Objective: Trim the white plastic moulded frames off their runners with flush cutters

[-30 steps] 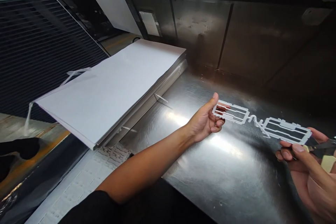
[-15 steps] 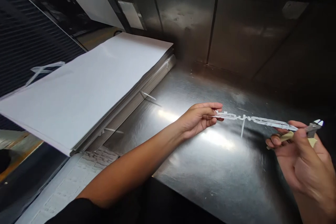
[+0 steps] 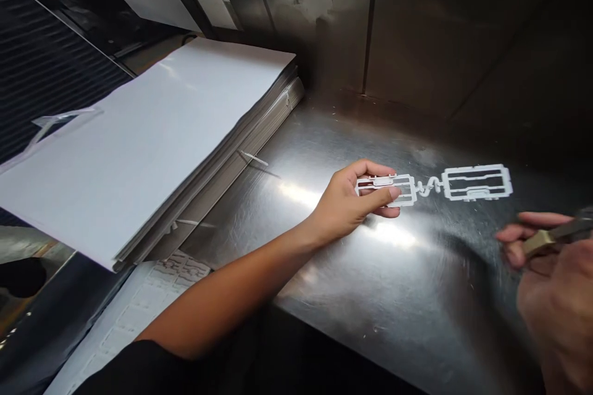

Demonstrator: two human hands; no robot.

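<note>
Between the thumb and fingers of my left hand (image 3: 354,200), one end of a white plastic moulding (image 3: 477,192) is gripped above the metal worktop. It consists of two slotted rectangular frames joined by a thin, curly sprue; the far frame sticks out to the right, unsupported. My right hand (image 3: 556,284), smeared by motion, is below and to the right of that frame, apart from it. Its fingers are closed around cutting pliers (image 3: 540,242) with beige handles. The jaws of the pliers are blurred near the right edge.
A thick stack of large white sheets (image 3: 185,129) lies to the left, with thin white strips (image 3: 254,157) poking from its side. Below it is a pale sheet of moulded parts (image 3: 125,321). A metal wall (image 3: 315,6) rises behind the worktop (image 3: 361,296).
The moulding has turned from edge-on to show its flat face. My right hand has let go of its far end and moved down, still holding the pliers. The view has shifted slightly.
</note>
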